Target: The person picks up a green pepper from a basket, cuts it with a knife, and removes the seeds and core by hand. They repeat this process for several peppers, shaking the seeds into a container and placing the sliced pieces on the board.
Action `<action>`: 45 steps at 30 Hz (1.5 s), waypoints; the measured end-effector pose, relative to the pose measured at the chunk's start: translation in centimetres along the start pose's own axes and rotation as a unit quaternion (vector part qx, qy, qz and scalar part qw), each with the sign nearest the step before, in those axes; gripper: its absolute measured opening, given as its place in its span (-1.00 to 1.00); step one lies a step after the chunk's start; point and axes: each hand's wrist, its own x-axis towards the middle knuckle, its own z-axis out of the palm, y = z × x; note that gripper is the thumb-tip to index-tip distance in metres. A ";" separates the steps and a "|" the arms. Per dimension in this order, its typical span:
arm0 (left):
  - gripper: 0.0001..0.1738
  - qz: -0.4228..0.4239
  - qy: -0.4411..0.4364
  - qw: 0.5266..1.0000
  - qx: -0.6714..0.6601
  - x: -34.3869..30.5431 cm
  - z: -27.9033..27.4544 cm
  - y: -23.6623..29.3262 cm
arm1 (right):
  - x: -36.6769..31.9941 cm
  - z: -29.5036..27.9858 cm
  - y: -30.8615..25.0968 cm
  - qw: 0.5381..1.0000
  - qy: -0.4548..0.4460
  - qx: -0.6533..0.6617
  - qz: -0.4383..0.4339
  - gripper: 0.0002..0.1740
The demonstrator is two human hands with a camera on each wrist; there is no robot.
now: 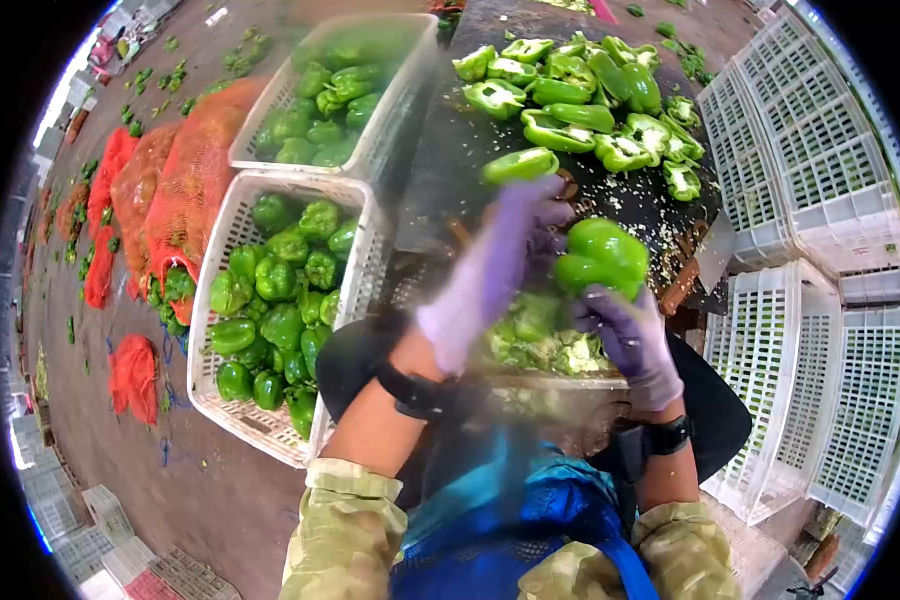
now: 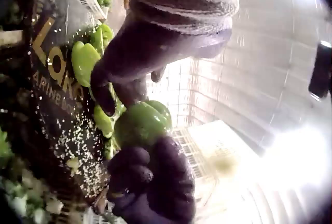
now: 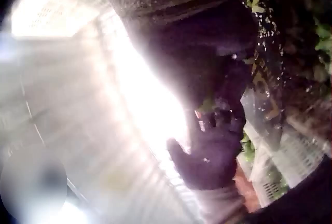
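A whole green bell pepper (image 1: 602,257) is gripped from below by my gloved right hand (image 1: 630,340), its fingers and thumb curled against the pepper. My left hand (image 1: 535,225), in a purple glove and blurred in the head view, is beside the pepper. In the left wrist view its loosely bent fingers (image 2: 106,92) reach down close over the pepper (image 2: 142,125). A halved pepper (image 1: 520,166) lies just beyond the left hand on a dark board (image 1: 440,200). Many cut halves (image 1: 570,100) are spread farther back. Glare and shadow hide the pepper in the right wrist view.
A white crate (image 1: 202,370) of whole peppers stands on the left, another (image 1: 420,60) behind it. A knife (image 1: 712,250) lies at the board's right edge. Cut scraps (image 1: 570,350) sit below the hands. White crates (image 1: 790,140) are stacked right; red net sacks (image 1: 195,170) lie left.
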 end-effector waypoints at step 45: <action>-0.39 -0.145 0.031 0.982 -0.120 2.4 0.5 -2.3 | 7.0 -7.4 -7.6 0.983 -0.026 -0.168 -0.068 -0.33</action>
